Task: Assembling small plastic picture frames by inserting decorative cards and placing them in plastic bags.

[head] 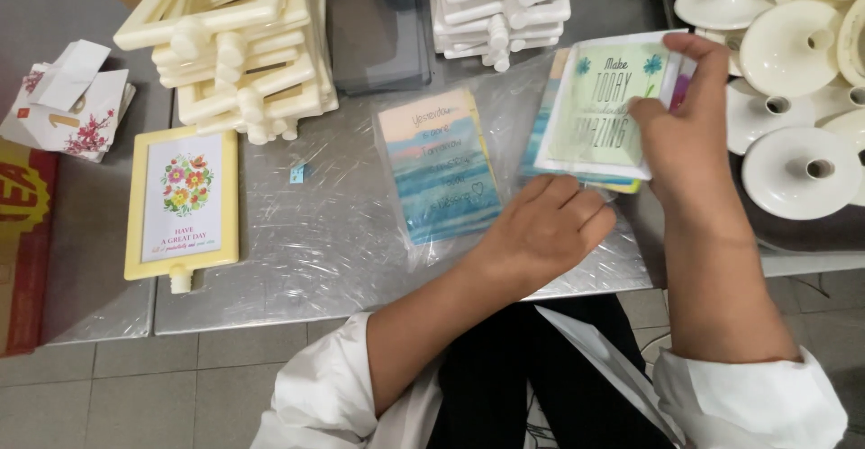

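Observation:
My right hand (687, 138) grips the right edge of a pale green printed card (599, 98), the top one of a small stack of cards in a clear plastic sleeve. My left hand (541, 228) rests with curled fingers at the lower left corner of that stack, touching the cards. Just left of it lies a second stack of blue and orange striped cards (439, 165) in a clear bag on the metal table (315, 260).
A cream frame holding a flower card (183, 204) lies at the left. Behind it stands a pile of empty cream frames (234, 44), another white pile (500, 3) at the back. Several cream round stands (793, 80) fill the right. Folded floral boxes (68, 98) lie far left.

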